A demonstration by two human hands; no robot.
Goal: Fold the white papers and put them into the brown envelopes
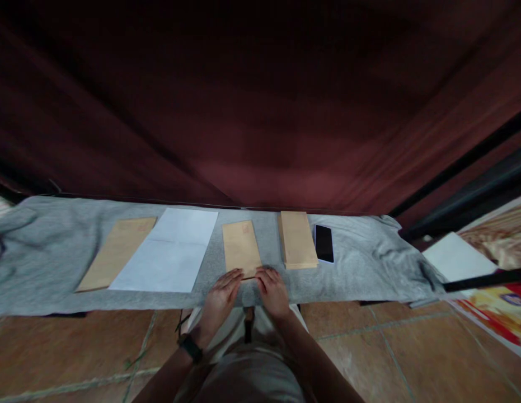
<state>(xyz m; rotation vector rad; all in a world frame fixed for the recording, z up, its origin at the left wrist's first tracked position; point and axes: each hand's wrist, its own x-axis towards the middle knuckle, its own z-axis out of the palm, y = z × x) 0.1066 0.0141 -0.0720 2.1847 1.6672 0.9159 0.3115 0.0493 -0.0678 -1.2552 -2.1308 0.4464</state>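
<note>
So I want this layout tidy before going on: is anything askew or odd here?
Mostly neat. The far-left envelope and white sheet lie slanted, unlike the straighter middle envelope at both hands and the envelope stack. The grey cloth is rumpled at its ends. No damage shows.

I note a cloth (361, 263) spread over the tabletop, and everything inspected lies on it. Centre, near edge: one envelope (240, 248), with my left hand (221, 294) and right hand (273, 290) touching its near end, side by side. Just right of it lies a stack of envelopes (297, 239), and a phone (324, 243) sits just right of that stack. Left of the centre envelope lies a sheet of paper (170, 252); further left, touching that sheet's edge, another envelope (116, 252). A curtain (260, 112) hangs at the far side.
</note>
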